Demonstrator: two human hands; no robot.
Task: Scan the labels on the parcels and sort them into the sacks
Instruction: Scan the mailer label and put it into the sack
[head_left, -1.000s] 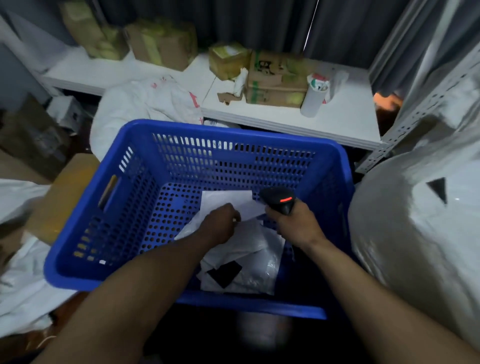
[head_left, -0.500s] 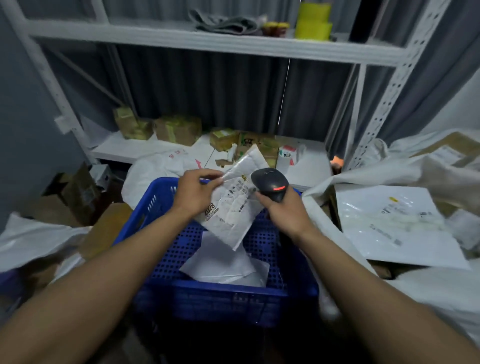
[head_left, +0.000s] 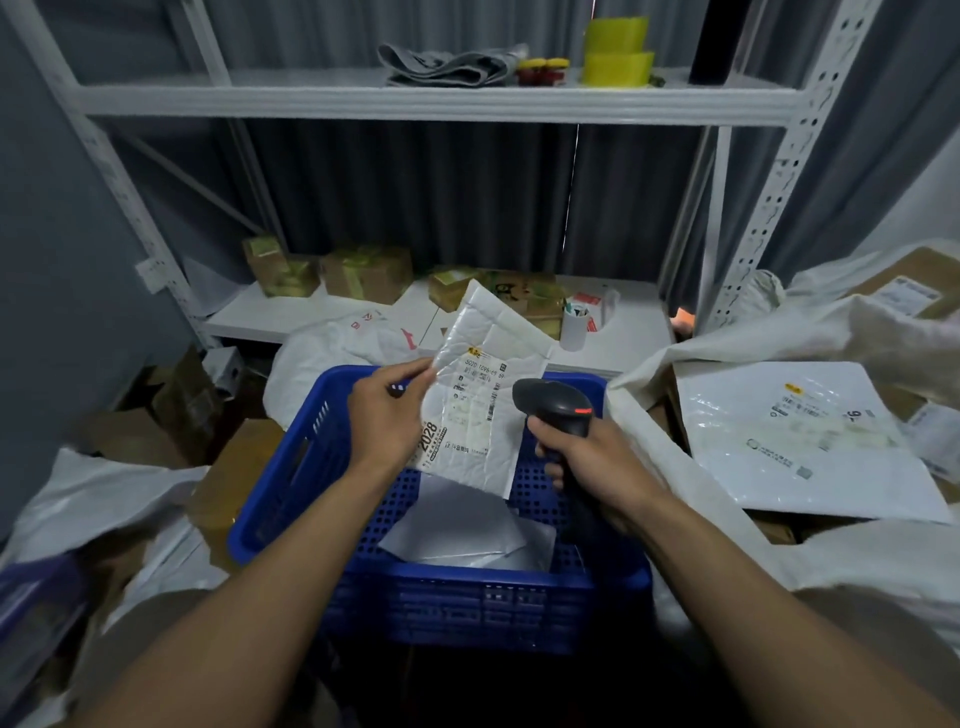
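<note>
1. Now we hold a white parcel up over the blue crate. Its label faces us and its top leans toward 1 o'clock.
2. Our left grip pinches the parcel's edge at its 9 o'clock side.
3. Our right grip is closed round the handle of a black scanner. The scanner's head sits at 3 o'clock of the label and shows a red light. We cannot tell whether the head touches the parcel.
4. Loose parcels lie flat on the crate floor, at 6 o'clock of the held one.
5. At 3 o'clock of the crate, an open white sack holds a large flat mailer, label up.
6. At 11 o'clock of the crate, a second sack lies in front of the lower shelf. That shelf carries taped boxes and a white cup.
7. At 12 o'clock, the upper shelf carries yellow tape rolls and a folded grey cloth.
</note>
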